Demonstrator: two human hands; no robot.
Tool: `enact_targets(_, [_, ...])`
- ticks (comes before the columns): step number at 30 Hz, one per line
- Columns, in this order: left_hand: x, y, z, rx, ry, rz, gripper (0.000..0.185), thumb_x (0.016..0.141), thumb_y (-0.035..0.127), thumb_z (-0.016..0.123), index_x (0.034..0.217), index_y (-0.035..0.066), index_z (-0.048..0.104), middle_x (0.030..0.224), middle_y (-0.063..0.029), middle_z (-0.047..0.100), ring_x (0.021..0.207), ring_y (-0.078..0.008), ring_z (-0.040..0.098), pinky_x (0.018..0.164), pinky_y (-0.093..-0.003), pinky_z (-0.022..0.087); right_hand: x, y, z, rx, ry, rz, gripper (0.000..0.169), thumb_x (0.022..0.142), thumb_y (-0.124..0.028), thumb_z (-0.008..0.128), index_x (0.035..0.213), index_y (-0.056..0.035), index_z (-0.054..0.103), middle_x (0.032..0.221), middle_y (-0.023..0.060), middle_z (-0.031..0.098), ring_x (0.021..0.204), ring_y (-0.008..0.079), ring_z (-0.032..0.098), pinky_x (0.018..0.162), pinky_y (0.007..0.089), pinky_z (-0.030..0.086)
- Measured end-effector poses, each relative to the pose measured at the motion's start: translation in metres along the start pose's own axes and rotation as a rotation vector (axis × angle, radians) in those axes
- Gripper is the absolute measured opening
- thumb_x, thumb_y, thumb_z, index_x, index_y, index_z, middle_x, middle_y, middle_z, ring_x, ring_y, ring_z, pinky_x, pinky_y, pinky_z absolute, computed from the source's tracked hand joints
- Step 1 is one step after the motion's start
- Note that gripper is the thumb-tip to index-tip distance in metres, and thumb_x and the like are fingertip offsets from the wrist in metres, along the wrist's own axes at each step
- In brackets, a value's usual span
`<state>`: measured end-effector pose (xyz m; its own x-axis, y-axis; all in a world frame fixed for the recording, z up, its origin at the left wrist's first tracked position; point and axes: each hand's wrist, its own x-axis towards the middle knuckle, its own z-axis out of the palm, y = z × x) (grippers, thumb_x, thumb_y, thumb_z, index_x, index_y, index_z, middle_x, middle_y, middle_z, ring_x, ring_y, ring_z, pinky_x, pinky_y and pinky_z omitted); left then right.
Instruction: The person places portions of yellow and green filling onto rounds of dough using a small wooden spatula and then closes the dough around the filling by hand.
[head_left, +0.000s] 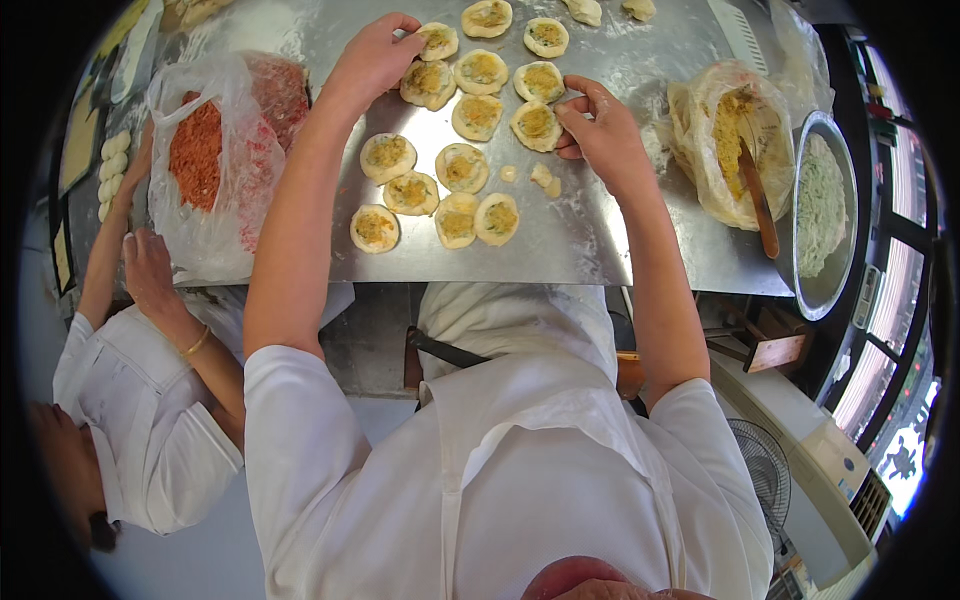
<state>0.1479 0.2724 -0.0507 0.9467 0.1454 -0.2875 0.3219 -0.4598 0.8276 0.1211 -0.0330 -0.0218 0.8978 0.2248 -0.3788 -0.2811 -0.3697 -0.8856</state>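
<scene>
Several round dough pieces topped with yellow-green filling lie on the steel worktable (570, 247). At the far side, my left hand (379, 56) has its thumb and fingertips at the edge of a small filled dough round (439, 41), which it appears to pinch. Just below that hand sits another filled round (427, 84). My right hand (600, 127) touches the right edge of a filled dough round (536, 126) with its thumb. Its index finger lies beside the round above (538, 81); whether it grips is unclear. Small dough scraps (546, 180) lie nearer me.
Left stands a plastic bag of reddish minced filling (196, 150). A co-worker's hand (148, 262) is beside it, near small dough balls (112, 169). Right are a bag of yellow paste (727, 135) with a wooden-looking spatula (759, 202) and a metal bowl of pale green mixture (821, 206).
</scene>
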Motion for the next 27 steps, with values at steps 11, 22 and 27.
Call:
enact_targets(11, [-0.002,0.004,-0.002,-0.053,-0.040,-0.016,0.039,0.098,0.035,0.068,0.124,0.007,0.065,0.094,-0.0072,0.069,0.082,-0.0142,0.066,0.066,-0.0261,0.053,-0.004,0.001,0.009,0.087,-0.030,-0.014,0.056,0.098,-0.012,0.060,0.148,0.0062,0.042,0.099,0.0111,0.065,0.076,0.0157,0.071,0.066,0.0268,0.060])
enact_targets(22, [-0.016,0.017,0.004,-0.164,0.096,-0.098,0.027,0.094,0.023,0.066,0.109,0.001,0.066,0.090,-0.0097,0.070,0.073,-0.0133,0.067,0.060,-0.0283,0.056,-0.005,-0.001,0.019,0.113,-0.078,-0.059,0.058,0.100,-0.011,0.058,0.150,0.0088,0.036,0.099,0.0129,0.066,0.080,0.0173,0.071,0.072,0.0279,0.060])
enact_targets(27, [-0.022,0.014,0.011,0.339,0.349,0.061,0.025,0.095,0.021,0.060,0.110,0.003,0.067,0.096,-0.0167,0.072,0.086,-0.0268,0.071,0.073,-0.0385,0.058,-0.006,0.006,0.012,0.183,-0.080,-0.040,0.055,0.100,-0.012,0.059,0.147,0.0098,0.042,0.102,0.0144,0.068,0.084,0.0177,0.072,0.074,0.0273,0.060])
